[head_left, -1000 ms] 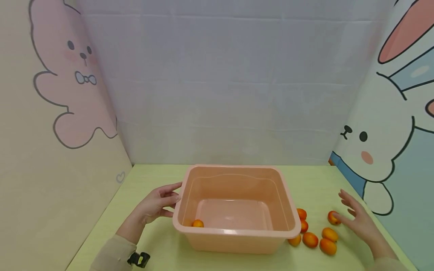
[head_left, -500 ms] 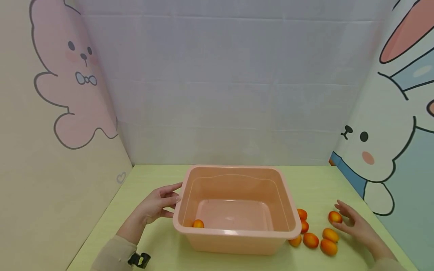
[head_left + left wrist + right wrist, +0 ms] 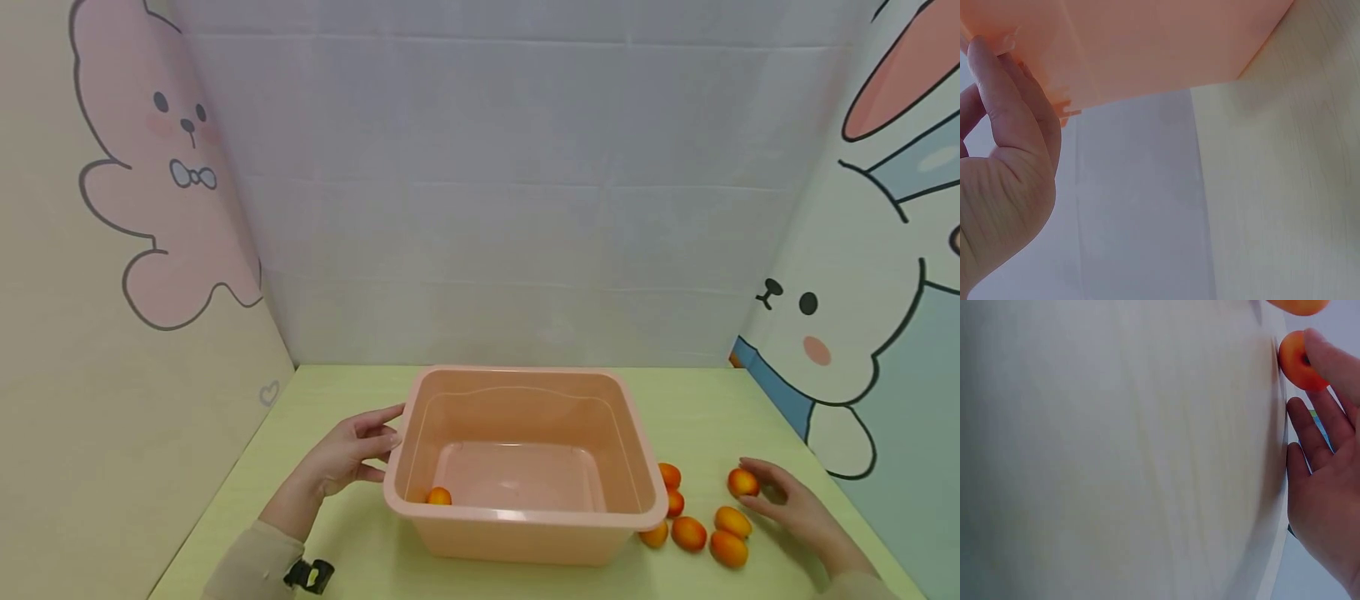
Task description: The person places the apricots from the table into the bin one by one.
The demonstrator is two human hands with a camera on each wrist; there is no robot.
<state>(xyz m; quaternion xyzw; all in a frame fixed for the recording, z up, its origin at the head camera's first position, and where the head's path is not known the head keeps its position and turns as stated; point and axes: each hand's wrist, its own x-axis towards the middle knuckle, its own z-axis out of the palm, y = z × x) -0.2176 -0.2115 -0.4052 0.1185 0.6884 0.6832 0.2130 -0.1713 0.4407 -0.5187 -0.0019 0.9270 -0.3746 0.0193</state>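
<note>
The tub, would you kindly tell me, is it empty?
Not empty: one fruit shows inside the tub, toward its near left corner.

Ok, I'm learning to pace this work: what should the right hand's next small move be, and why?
Probably lift the outermost fruit off the table: the right hand appears to have it between thumb and fingers, the left hand holds the basin by its rim, and another fruit lies inside, suggesting this one belongs there too.

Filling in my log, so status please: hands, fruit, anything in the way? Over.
Left hand grips left side of pink tub. Right hand pinches rightmost fruit. One fruit visible inside tub. Loose fruits on table between right hand and tub.
</note>
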